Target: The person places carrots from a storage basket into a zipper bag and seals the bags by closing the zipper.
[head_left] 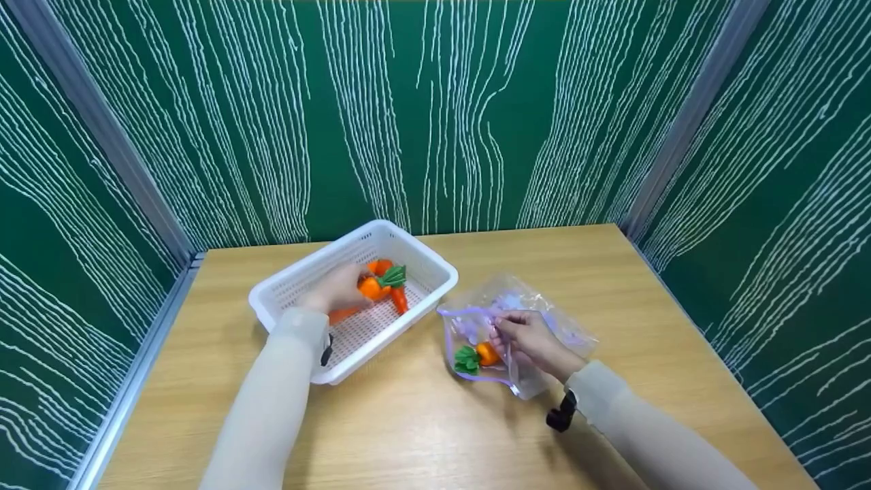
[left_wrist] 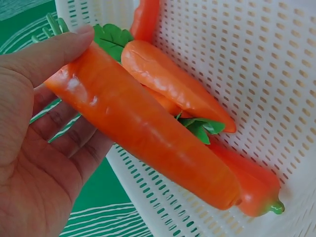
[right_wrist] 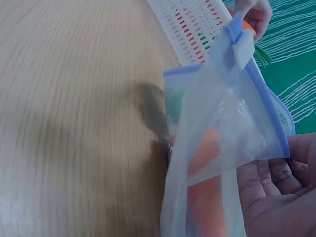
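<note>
Carrot [left_wrist: 148, 123] was in my left hand [left_wrist: 44, 133], thumb over the thick stem end, fingers curled beneath, narrow tip hanging free over the white basket [head_left: 418, 262]. Right hand [head_left: 534, 340] pinched the edge of a zip bag [head_left: 510, 299] on the table [head_left: 381, 435], just beside the basket. Main risk, my read: a slip on the left. Skin looked smooth and glossy, body tapered, and I had one end only, so a knock against the basket wall or the red pepper [left_wrist: 247, 180] could have levered it out of my fingers. Second: limp film pinched at one edge; the mouth could have sagged and let a tip snag on the purple zip strip [right_wrist: 274, 121]. Third: the bagged carrot [head_left: 487, 353] lay near the mouth, leaves toward the opening; a hard tug could have rolled it out. Materials: basket looked like rigid plastic, slotted walls, rounded corners. Bag was clear, crinkled, purple-printed. Leafy carrot [left_wrist: 173, 84] in the basket had a dimpled, shiny surface and flat, lobed leaves; mine had thin green stalks past the thumb. Pepper was smooth, stubby green stem. Table showed pale wood grain.
</note>
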`<state>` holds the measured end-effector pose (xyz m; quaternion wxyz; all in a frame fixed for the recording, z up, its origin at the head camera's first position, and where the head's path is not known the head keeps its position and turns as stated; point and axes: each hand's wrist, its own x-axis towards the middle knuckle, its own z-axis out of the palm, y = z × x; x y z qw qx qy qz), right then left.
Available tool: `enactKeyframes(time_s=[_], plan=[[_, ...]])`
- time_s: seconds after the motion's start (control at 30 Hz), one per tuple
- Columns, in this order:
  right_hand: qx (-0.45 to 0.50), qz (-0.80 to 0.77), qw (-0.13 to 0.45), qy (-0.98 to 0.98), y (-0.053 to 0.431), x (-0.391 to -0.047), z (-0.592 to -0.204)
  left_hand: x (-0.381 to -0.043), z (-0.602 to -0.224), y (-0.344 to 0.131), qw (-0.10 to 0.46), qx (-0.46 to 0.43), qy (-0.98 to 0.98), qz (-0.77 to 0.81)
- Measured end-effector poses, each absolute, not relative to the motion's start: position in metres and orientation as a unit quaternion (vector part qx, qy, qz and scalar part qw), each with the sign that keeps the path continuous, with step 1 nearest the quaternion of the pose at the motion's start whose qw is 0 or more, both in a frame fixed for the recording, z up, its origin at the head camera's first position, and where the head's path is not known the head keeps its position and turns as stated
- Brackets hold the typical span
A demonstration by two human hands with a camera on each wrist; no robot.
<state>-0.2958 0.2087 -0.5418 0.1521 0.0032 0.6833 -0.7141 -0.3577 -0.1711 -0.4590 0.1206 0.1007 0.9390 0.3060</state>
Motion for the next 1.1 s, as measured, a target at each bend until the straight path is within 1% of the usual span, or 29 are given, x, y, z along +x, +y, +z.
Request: enactKeyframes(time_s=[0.13,0.3,0.6,0.9,1.1], plan=[[-0.001,-0.720,0.154,0.677,0.209,-0.296,-0.542,-0.355,-0.456,-0.173,0.109,0.115,0.942,0.297],[-0.004,-0.705,0.146,0.694,0.209,-0.295,-0.543,-0.348,-0.456,-0.176,0.115,0.115,0.935,0.315],[-0.013,-0.703,0.147,0.696,0.210,-0.297,-0.543,-0.338,-0.452,-0.180,0.097,0.137,0.938,0.305],[0.001,-0.702,0.142,0.698,0.209,-0.297,-0.541,-0.323,-0.445,-0.173,0.104,0.135,0.934,0.313],[-0.009,-0.709,0.145,0.690,0.209,-0.296,-0.541,-0.318,-0.441,-0.167,0.098,0.169,0.933,0.303]])
